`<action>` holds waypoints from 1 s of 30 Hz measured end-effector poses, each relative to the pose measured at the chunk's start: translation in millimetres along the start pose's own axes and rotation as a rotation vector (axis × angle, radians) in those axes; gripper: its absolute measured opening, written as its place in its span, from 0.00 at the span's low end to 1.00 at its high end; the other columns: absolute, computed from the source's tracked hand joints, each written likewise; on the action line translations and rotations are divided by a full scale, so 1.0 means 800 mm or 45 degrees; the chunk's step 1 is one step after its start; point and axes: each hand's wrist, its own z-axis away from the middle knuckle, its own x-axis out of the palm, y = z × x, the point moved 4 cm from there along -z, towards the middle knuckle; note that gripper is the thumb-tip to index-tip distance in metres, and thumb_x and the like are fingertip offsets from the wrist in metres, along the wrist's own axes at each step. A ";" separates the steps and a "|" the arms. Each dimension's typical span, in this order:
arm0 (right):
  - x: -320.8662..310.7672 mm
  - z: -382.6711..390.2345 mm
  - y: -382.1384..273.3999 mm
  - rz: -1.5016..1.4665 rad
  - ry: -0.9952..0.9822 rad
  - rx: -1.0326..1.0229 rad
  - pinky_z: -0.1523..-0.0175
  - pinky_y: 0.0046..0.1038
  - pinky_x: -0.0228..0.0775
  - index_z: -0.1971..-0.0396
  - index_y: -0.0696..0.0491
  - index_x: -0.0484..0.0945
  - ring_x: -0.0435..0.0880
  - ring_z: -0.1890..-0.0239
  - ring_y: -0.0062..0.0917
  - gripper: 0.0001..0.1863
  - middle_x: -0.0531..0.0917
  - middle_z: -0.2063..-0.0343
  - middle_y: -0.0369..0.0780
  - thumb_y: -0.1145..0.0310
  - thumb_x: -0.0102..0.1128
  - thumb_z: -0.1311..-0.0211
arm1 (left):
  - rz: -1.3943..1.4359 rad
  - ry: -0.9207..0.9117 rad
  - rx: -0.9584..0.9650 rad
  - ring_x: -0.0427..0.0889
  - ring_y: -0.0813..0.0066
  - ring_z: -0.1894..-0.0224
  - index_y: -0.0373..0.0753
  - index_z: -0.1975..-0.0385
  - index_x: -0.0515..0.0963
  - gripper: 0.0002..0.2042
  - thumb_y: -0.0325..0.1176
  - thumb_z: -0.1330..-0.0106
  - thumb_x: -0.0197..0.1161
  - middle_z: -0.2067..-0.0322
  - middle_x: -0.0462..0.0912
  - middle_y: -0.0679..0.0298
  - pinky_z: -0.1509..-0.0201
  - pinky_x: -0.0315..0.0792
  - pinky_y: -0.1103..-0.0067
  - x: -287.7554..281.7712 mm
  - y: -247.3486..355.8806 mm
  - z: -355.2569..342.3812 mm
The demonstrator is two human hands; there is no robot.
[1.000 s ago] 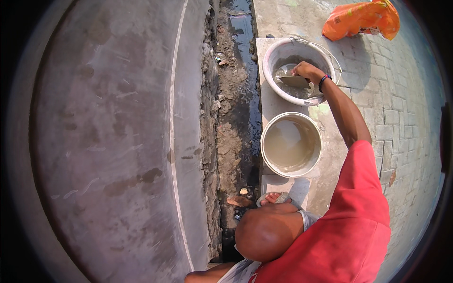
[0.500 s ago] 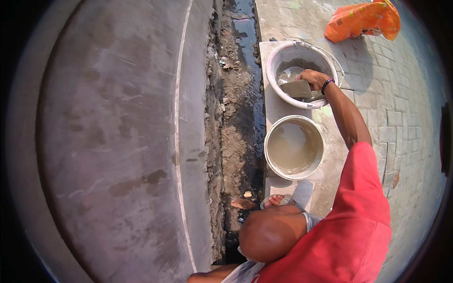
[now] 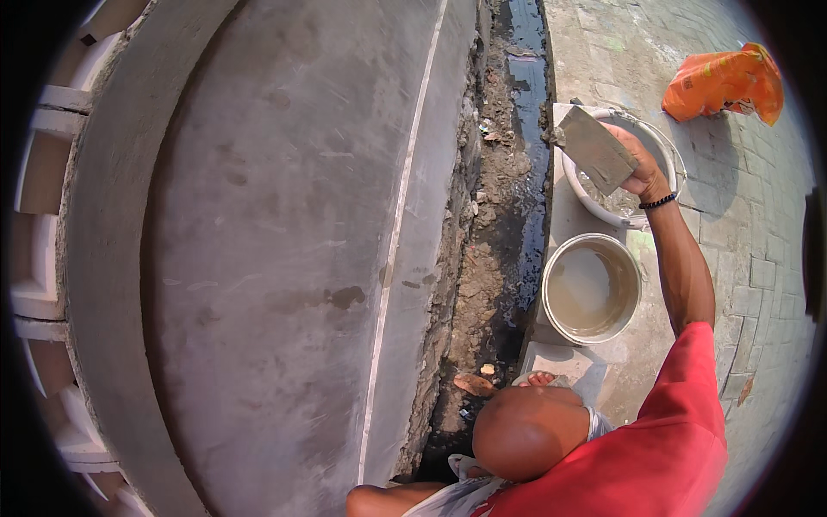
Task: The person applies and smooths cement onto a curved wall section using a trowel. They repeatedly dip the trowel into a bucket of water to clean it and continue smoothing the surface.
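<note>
My right hand (image 3: 639, 168) is closed round a plastering trowel (image 3: 599, 151) with a flat, rectangular blade smeared with grey cement. The blade is tilted over the left side of a white bucket (image 3: 594, 207) with a wire handle; hand and trowel hide part of what is inside. Just nearer to me stands a second white bucket (image 3: 590, 339), holding cloudy, brownish water. My left hand is out of sight.
A smooth grey cement wall (image 3: 284, 215) with a pale strip (image 3: 398, 215) fills the left. Between wall and buckets runs a muddy drain ditch (image 3: 482, 284) with dark water. An orange bag (image 3: 711, 86) sits on the paving (image 3: 732, 224) at far right.
My right hand has lifted the trowel from inside the far bucket to above its rim, turning the blade. The whole view has shifted, bringing more of the wall's left edge in.
</note>
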 end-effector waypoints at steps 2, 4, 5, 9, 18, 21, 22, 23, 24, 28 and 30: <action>0.096 -0.025 -0.011 -0.181 -0.102 -0.020 0.47 0.27 0.76 0.39 0.61 0.64 0.80 0.51 0.22 0.29 0.77 0.47 0.42 0.60 0.57 0.34 | 0.048 -0.042 -0.002 0.76 0.63 0.52 0.28 0.49 0.72 0.33 0.56 0.40 0.61 0.53 0.77 0.53 0.45 0.66 0.70 -0.025 -0.008 -0.024; 0.175 -0.062 -0.008 -0.265 -0.317 -0.107 0.47 0.27 0.76 0.39 0.61 0.63 0.80 0.51 0.22 0.29 0.77 0.48 0.42 0.60 0.57 0.34 | 0.095 -0.063 -0.046 0.76 0.63 0.52 0.28 0.49 0.72 0.33 0.56 0.40 0.61 0.54 0.78 0.53 0.45 0.66 0.70 -0.050 -0.009 -0.032; 0.210 -0.075 -0.003 -0.307 -0.397 -0.151 0.47 0.27 0.76 0.39 0.60 0.63 0.80 0.50 0.22 0.30 0.77 0.48 0.42 0.59 0.57 0.34 | 0.104 -0.050 -0.049 0.76 0.63 0.52 0.28 0.49 0.72 0.33 0.56 0.40 0.61 0.54 0.78 0.53 0.45 0.66 0.70 -0.064 -0.005 -0.028; 0.391 -0.137 0.022 -0.577 -0.869 -0.282 0.44 0.25 0.74 0.40 0.59 0.64 0.78 0.48 0.21 0.25 0.78 0.50 0.40 0.64 0.54 0.32 | 0.145 0.080 0.051 0.76 0.66 0.58 0.30 0.53 0.73 0.30 0.54 0.40 0.62 0.60 0.78 0.57 0.52 0.66 0.67 -0.067 0.011 0.009; 0.551 -0.157 0.083 -1.036 -0.484 -0.323 0.51 0.35 0.75 0.39 0.62 0.61 0.78 0.50 0.27 0.26 0.77 0.51 0.42 0.68 0.53 0.34 | 0.062 0.178 0.018 0.67 0.79 0.71 0.35 0.60 0.74 0.25 0.54 0.42 0.63 0.71 0.72 0.67 0.68 0.58 0.79 -0.064 0.038 0.036; 0.567 -0.173 0.087 -1.157 -0.406 -0.347 0.53 0.35 0.76 0.40 0.64 0.60 0.79 0.52 0.28 0.27 0.78 0.54 0.43 0.70 0.54 0.35 | 0.046 0.195 -0.015 0.61 0.86 0.75 0.38 0.64 0.75 0.21 0.53 0.41 0.62 0.75 0.68 0.72 0.73 0.53 0.83 -0.068 0.033 0.022; 0.572 -0.178 0.087 -1.186 -0.390 -0.353 0.53 0.35 0.77 0.41 0.64 0.61 0.79 0.53 0.28 0.26 0.78 0.56 0.43 0.70 0.54 0.36 | 0.047 0.185 0.005 0.61 0.86 0.75 0.39 0.64 0.76 0.20 0.53 0.41 0.62 0.75 0.68 0.73 0.73 0.53 0.84 -0.067 0.034 0.023; 0.575 -0.182 0.085 -1.215 -0.373 -0.361 0.53 0.36 0.77 0.42 0.64 0.62 0.79 0.53 0.28 0.25 0.78 0.57 0.43 0.70 0.54 0.36 | 0.050 0.173 0.026 0.61 0.86 0.75 0.39 0.65 0.76 0.20 0.53 0.41 0.62 0.75 0.68 0.73 0.74 0.53 0.84 -0.067 0.035 0.025; 0.578 -0.181 0.082 -1.257 -0.421 -0.355 0.54 0.33 0.77 0.42 0.63 0.63 0.80 0.55 0.27 0.23 0.79 0.58 0.43 0.70 0.53 0.35 | 0.051 0.159 0.047 0.61 0.86 0.75 0.40 0.65 0.76 0.20 0.53 0.40 0.62 0.75 0.69 0.73 0.74 0.54 0.84 -0.067 0.035 0.026; 0.582 -0.183 0.080 -1.367 -0.544 -0.380 0.55 0.29 0.80 0.41 0.62 0.63 0.82 0.59 0.26 0.23 0.80 0.56 0.42 0.69 0.50 0.32 | 0.011 0.193 0.002 0.62 0.86 0.76 0.42 0.62 0.77 0.20 0.53 0.41 0.62 0.75 0.69 0.74 0.75 0.54 0.86 -0.072 0.029 0.024; 0.583 -0.183 0.083 -1.365 -0.568 -0.383 0.56 0.29 0.80 0.41 0.62 0.63 0.82 0.59 0.26 0.22 0.80 0.56 0.42 0.69 0.50 0.31 | 0.017 0.206 -0.002 0.62 0.86 0.78 0.44 0.60 0.78 0.20 0.54 0.41 0.64 0.75 0.69 0.74 0.79 0.54 0.88 -0.073 0.024 0.018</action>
